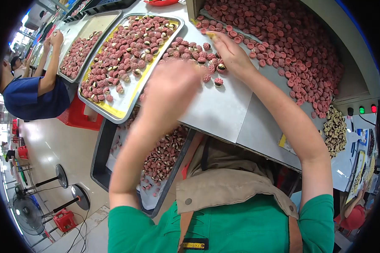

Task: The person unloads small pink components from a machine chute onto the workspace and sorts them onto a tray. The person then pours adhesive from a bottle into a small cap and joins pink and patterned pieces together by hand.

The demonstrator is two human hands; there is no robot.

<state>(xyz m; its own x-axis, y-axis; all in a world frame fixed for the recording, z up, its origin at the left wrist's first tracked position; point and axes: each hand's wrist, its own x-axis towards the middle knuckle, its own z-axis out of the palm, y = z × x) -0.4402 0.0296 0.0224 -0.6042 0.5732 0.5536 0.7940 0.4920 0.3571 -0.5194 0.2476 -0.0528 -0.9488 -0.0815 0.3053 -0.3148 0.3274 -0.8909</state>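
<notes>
My left hand [175, 82] is smeared by motion over the white worktop [217, 111], beside small pink-red raspberry-shaped pieces [181, 48]; its fingers cannot be made out. My right hand [232, 55] reaches to the lower edge of a large pile of hollow red cup-shaped pieces [257, 25]. Its fingers are drawn together, with a small yellow patch at their tips; what they hold is too small to name. A few raspberry-shaped pieces with dark and cream insides [218, 82] lie between the hands. To the left, a metal tray [128, 95] lined with yellow-edged paper carries many more.
Below the worktop stands a dark bin [99, 158] of similar pieces. Cream and dark pieces [335, 130] are heaped at right. Another person in a blue shirt [36, 97] works at left by a second tray [99, 23]. Fans [27, 211] stand on the floor.
</notes>
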